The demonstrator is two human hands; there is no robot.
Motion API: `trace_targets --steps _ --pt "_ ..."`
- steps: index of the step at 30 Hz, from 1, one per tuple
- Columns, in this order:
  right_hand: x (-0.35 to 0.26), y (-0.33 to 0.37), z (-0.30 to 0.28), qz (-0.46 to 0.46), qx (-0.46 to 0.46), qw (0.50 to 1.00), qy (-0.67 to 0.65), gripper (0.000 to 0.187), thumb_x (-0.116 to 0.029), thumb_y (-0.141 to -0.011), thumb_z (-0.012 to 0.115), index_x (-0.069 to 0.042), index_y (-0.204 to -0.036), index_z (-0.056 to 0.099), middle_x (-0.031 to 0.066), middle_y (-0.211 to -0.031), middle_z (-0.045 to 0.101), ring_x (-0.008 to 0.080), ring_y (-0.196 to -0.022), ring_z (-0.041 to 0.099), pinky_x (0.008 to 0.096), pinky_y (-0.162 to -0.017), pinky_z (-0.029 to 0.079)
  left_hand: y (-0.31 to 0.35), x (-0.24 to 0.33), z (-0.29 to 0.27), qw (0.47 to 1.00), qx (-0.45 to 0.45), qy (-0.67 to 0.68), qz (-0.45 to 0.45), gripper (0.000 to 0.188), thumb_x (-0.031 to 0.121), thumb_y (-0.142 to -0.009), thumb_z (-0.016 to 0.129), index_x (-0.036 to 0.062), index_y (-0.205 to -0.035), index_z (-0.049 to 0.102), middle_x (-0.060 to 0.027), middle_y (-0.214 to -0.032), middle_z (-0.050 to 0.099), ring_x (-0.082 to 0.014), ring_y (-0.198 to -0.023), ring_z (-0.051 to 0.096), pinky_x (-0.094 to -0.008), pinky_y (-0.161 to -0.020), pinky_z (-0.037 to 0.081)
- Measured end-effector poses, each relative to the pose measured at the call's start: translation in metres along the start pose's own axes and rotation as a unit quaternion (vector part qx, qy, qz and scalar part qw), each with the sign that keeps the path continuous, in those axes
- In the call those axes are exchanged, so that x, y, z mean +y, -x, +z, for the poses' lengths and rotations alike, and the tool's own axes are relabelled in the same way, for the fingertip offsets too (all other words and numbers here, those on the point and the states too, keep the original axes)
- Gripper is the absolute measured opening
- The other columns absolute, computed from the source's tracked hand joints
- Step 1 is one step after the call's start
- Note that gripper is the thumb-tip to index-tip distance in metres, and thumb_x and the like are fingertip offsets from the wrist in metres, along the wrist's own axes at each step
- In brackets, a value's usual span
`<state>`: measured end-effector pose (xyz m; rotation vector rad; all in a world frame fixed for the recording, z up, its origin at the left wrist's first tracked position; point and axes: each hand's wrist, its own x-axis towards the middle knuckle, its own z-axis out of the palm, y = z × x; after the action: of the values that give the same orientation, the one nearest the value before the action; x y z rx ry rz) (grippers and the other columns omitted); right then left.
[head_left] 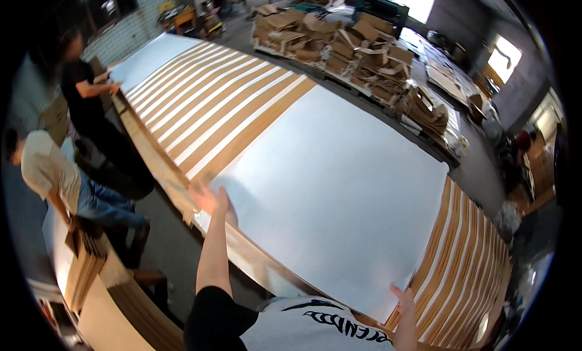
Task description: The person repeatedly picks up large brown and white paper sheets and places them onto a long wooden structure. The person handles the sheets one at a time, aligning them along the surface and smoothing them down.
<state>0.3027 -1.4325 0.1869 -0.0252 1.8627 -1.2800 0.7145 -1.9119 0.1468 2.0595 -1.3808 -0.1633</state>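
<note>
Head view, sheet [339, 187]: white, lying flat between 2 banks of brown-and-white strips [212, 102].
Left hand [210, 200]: at the sheet's left near corner; fingers spread, blurred; contact cannot be told.
Right hand [405, 298]: at the right near corner, fingers at the edge; pinching or not, cannot tell.
Left side: 2 co-workers [48, 166].
Far side: cardboard pile [357, 51].

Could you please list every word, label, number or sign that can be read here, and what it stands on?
Shirt: bold black lettering on the pale front; I won't copy it out.
White sheet: no lettering visible.
Cardboard pile: any print is too small to read.
</note>
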Motion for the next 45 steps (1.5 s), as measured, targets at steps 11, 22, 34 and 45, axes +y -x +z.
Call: trace_targets --steps 11,22,34,45 --pt "0.002 0.002 -0.001 -0.027 -0.034 0.999 -0.016 0.046 -0.012 -0.067 0.071 0.007 -0.105 0.054 0.0126 -0.096 0.060 0.0209 -0.083 0.059 0.0324 -0.074 0.047 -0.041 -0.049 0.049 0.979 -0.134 0.103 -0.114 0.085 0.022 -0.064 0.069 0.0030 -0.131 0.019 -0.0284 -0.123 0.029 -0.0383 -0.109 0.040 -0.0431 -0.091 0.037" --pt "0.033 -0.019 -0.040 -0.106 0.004 0.984 0.143 0.046 -0.033 -0.064 0.073 -0.002 -0.095 0.061 0.0080 -0.080 0.062 0.0149 -0.072 0.059 0.0284 -0.061 0.047 0.242 0.111 -0.073 0.722 -0.369 0.185 0.556 0.043 0.020 -0.069 0.069 0.0144 -0.110 0.056 -0.0114 -0.118 0.045 -0.0288 -0.105 0.043 -0.0407 -0.088 0.034" --pt "0.034 0.031 -0.030 -0.028 0.047 0.991 0.121 0.035 -0.032 -0.064 0.073 -0.001 -0.065 0.056 0.0041 -0.054 0.050 0.0113 -0.046 0.044 0.0266 -0.044 0.034 0.330 0.092 -0.083 0.683 -0.371 0.027 0.628 0.045 0.034 -0.074 0.060 0.0239 -0.117 0.049 -0.0028 -0.129 0.036 -0.0292 -0.111 0.033 -0.0444 -0.092 0.024" --pt "0.046 0.024 -0.036 -0.023 -0.039 0.991 0.125 0.048 -0.034 -0.064 0.074 -0.011 -0.050 0.034 0.0013 -0.051 0.042 0.0109 -0.047 0.038 0.0274 -0.045 0.033 0.335 0.090 -0.074 0.658 -0.361 0.045 0.659 0.045 0.032 -0.080 0.054 0.0175 -0.122 0.046 -0.0082 -0.133 0.032 -0.0302 -0.122 0.027 -0.0429 -0.097 0.021"
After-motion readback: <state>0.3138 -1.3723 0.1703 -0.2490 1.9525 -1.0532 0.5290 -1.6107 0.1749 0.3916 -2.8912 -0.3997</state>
